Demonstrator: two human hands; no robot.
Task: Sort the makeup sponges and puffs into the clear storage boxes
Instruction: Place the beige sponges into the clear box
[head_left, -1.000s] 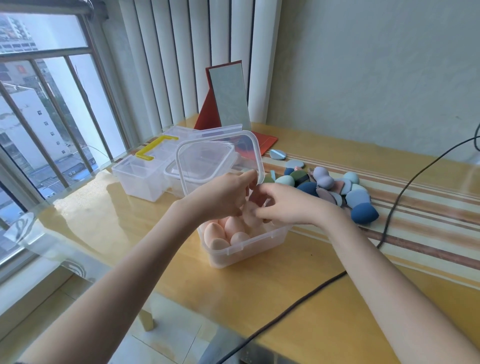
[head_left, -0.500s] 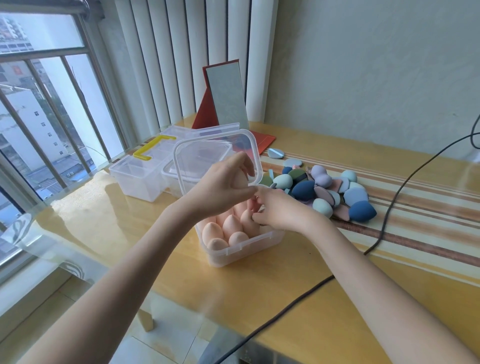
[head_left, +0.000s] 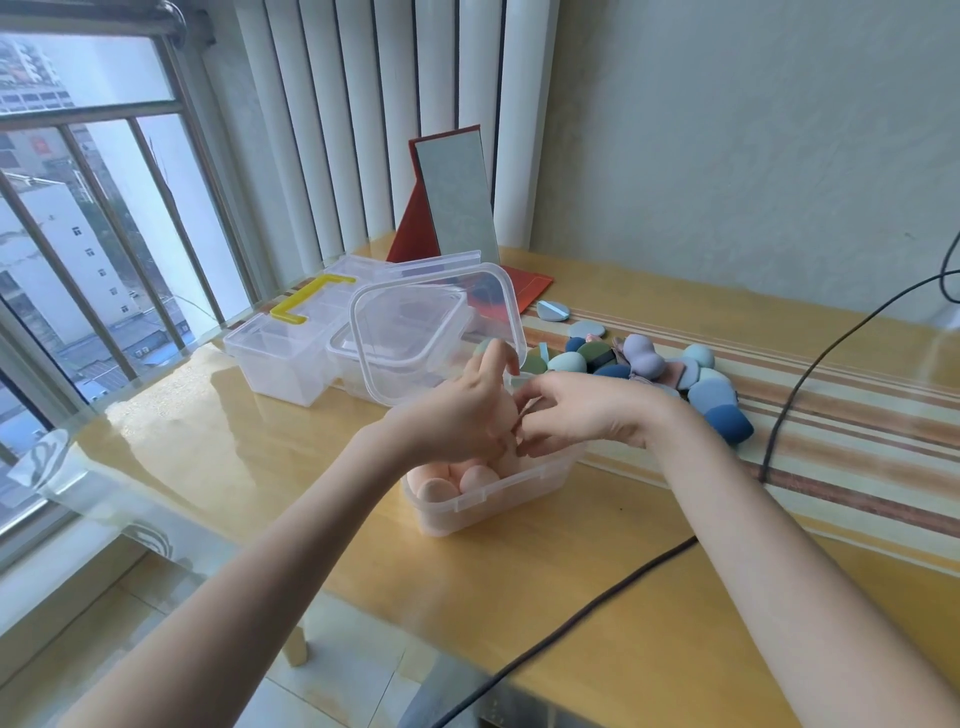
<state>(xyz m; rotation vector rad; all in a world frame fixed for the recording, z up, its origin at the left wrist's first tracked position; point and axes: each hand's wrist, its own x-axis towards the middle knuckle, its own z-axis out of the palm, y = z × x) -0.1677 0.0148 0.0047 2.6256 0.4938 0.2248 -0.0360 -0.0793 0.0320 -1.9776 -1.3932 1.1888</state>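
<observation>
Cable: a black cord (head_left: 587, 618) is laid across the yellow wooden table (head_left: 649, 649).
Box: peach egg-shaped sponges (head_left: 470, 478) are held in the clear plastic box (head_left: 498, 499).
Hands: left hand (head_left: 457, 415) and right hand (head_left: 576, 410) are met over the box, fingers curled; whether a sponge is pinched cannot be told.
Lid: the clear lid (head_left: 431, 332) is raised behind.
Pile: blue, green and lilac sponges and puffs (head_left: 649, 369) are heaped to the right.
Far: a clear case with a yellow handle (head_left: 291, 338) is set near the window.

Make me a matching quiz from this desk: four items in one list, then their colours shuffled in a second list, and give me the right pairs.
Things:
1. box handle
2. mirror stand
3. sponges in the near box
4. cable

Colours:
A. black
B. peach
C. yellow
D. red

Pairs: 1-C, 2-D, 3-B, 4-A
</observation>
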